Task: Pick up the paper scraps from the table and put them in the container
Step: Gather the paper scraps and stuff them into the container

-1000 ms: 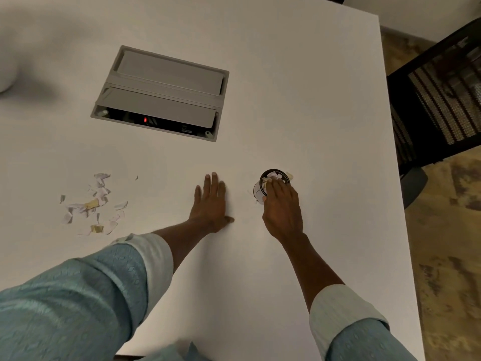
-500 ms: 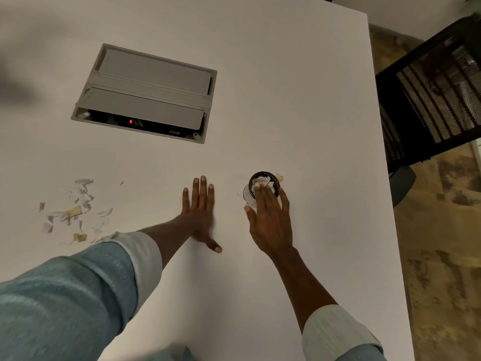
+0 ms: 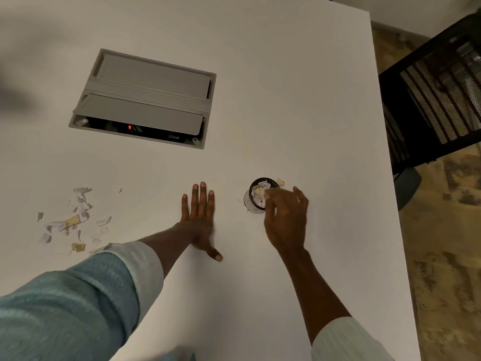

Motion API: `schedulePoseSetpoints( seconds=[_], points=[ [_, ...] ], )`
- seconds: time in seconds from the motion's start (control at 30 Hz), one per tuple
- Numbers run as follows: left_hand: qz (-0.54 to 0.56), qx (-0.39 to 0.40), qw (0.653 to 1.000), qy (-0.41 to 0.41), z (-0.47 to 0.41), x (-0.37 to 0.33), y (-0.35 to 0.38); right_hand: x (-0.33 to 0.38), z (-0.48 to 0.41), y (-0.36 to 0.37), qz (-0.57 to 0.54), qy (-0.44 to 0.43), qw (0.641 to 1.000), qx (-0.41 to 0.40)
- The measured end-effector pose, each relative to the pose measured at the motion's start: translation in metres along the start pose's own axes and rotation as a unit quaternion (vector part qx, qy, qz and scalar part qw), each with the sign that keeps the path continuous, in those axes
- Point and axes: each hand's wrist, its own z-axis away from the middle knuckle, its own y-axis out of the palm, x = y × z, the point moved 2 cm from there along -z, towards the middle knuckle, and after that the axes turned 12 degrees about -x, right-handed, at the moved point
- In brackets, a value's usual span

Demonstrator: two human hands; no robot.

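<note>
1. Since half a second ago, the right hand [image 3: 285,217] has lifted off the container [image 3: 256,195] and curled, fingertips drawn loosely together over its near rim; whether they pinch a scrap I cannot tell.
2. Flat on the white table [image 3: 299,100], the left hand [image 3: 199,220] lies with fingers together and thumb splayed.
3. White and yellow scraps fill the container; one yellow scrap [image 3: 280,182] lies just beyond the right hand.
4. Loose paper scraps [image 3: 70,221] scatter well left of the left hand.
5. Bare tabletop runs from the right hand to the table's right edge, where a black mesh chair [image 3: 437,100] stands.
</note>
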Motion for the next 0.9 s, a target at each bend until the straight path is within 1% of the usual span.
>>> schedulePoseSetpoints(
  seconds=[0.07, 0.2, 0.27, 0.37, 0.43, 0.5, 0.6, 0.73, 0.8, 0.9],
  points=[
    [0.001, -0.001, 1.000, -0.001, 0.001, 0.000, -0.001, -0.014, -0.013, -0.002, 0.005, 0.048, 0.999, -0.018],
    [-0.001, 0.001, 1.000, 0.001, 0.001, 0.000, -0.002, -0.050, -0.034, 0.010, 0.001, 0.143, 0.990, 0.010],
    [-0.006, 0.002, 1.000, 0.007, 0.001, 0.000, -0.003, -0.071, -0.037, 0.023, -0.012, 0.169, 0.983, 0.068],
    [-0.003, -0.001, 1.000, 0.011, 0.001, -0.001, -0.002, -0.094, -0.034, 0.043, -0.044, 0.178, 0.966, 0.180],
    [-0.001, -0.007, 1.000, 0.013, 0.000, 0.000, -0.001, -0.100, -0.032, 0.055, -0.052, 0.173, 0.958, 0.221],
    [0.002, -0.012, 1.000, 0.017, -0.001, 0.001, 0.001, -0.103, -0.032, 0.064, -0.034, 0.159, 0.957, 0.240],
    [0.003, -0.015, 1.000, 0.021, -0.002, 0.002, 0.003, -0.105, -0.032, 0.073, -0.010, 0.125, 0.960, 0.251],
    [0.003, -0.018, 1.000, 0.019, -0.004, 0.003, 0.004, -0.107, -0.029, 0.074, 0.028, 0.093, 0.966, 0.241],
    [0.002, -0.016, 1.000, 0.016, -0.004, 0.003, 0.004, -0.107, -0.021, 0.070, 0.028, 0.111, 0.967, 0.228],
    [-0.001, -0.014, 1.000, 0.012, -0.003, 0.003, 0.003, -0.100, 0.004, 0.057, 0.005, 0.195, 0.963, 0.187]
  ],
)
